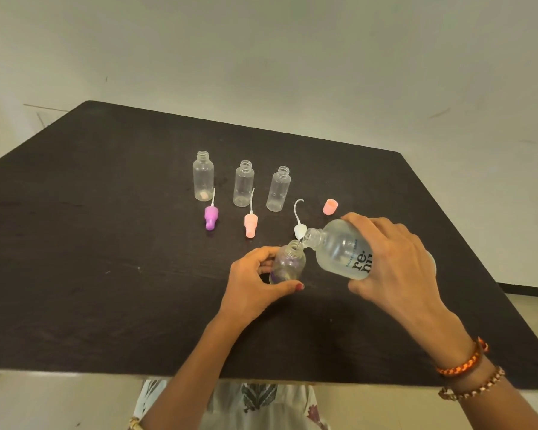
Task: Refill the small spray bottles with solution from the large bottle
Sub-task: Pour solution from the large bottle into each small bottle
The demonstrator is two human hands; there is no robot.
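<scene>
Left hand (255, 276) gripping small bottle (288, 263), three uncapped bottles (244, 183) behind (sprayer tops (249, 225) between)

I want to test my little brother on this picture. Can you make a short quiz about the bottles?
1. True or false: the right hand tips the big bottle over the small bottle held by the left hand.
2. How many small bottles stand open in the row at the back?
3. Which colour is the spray top lying furthest left on the table? A) purple B) green C) black

Key: 1 true; 2 three; 3 A
</scene>
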